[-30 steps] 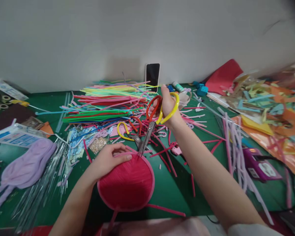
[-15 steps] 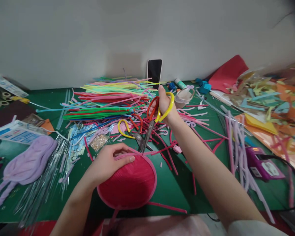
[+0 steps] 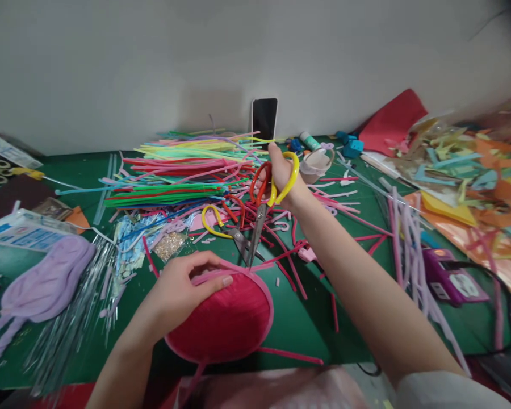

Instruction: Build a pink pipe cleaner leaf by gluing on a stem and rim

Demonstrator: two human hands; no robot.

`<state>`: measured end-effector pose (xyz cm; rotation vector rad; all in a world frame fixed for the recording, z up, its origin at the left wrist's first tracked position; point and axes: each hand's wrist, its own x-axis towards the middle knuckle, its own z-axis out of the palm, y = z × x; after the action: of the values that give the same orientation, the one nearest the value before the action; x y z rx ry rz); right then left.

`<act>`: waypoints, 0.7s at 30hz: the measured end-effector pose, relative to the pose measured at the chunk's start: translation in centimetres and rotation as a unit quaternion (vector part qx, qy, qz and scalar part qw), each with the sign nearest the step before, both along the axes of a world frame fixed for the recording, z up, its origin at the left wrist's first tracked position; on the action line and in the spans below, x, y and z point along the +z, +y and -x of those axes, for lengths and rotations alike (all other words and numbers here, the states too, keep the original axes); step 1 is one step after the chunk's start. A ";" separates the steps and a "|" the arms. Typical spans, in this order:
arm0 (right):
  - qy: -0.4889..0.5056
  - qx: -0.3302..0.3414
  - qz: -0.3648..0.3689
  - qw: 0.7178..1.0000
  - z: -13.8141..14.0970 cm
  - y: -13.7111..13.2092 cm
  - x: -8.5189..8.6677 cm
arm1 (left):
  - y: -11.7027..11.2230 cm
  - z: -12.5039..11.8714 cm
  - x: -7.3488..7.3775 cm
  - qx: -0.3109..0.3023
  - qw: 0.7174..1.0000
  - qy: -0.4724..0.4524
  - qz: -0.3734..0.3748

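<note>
My left hand [image 3: 183, 289] grips the far left edge of a round red woven piece [image 3: 225, 321] with a pink rim, thumb pressing a pink strip onto it. My right hand [image 3: 283, 173] is closed through the red and yellow handles of a pair of scissors [image 3: 262, 207]. The blades point down and their tips meet the pink strip at the piece's far edge. A second pair of scissors with a yellow handle [image 3: 221, 227] lies on the mat just behind.
A heap of coloured pipe cleaners [image 3: 183, 176] covers the green mat [image 3: 310, 324]. A phone [image 3: 264, 119] leans on the wall. A lilac woven piece [image 3: 46, 281] lies left. A purple glue gun [image 3: 449, 278] and paper scraps [image 3: 468, 182] sit right.
The view has shifted slightly. The scissors have turned a little more upright over the red piece's far edge. My left hand keeps its hold.
</note>
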<state>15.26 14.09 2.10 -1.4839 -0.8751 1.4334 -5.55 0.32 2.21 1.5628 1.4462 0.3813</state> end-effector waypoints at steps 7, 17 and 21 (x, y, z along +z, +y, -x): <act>0.004 -0.005 -0.004 1.000 0.3 0.4 -0.7 | 0.0 0.1 -0.3 -0.004 1.000 -0.002 -0.005; -0.062 0.053 0.032 0.996 1.2 0.3 -2.0 | 0.1 -0.1 -0.3 -0.007 1.000 0.004 -0.005; -0.137 0.088 0.047 0.986 2.4 1.4 -4.1 | 0.7 -0.4 -0.6 0.007 1.000 0.008 0.002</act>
<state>12.90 15.52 -2.03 -1.7393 -1.1433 1.4349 -5.15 1.02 1.64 1.5572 1.4711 0.3750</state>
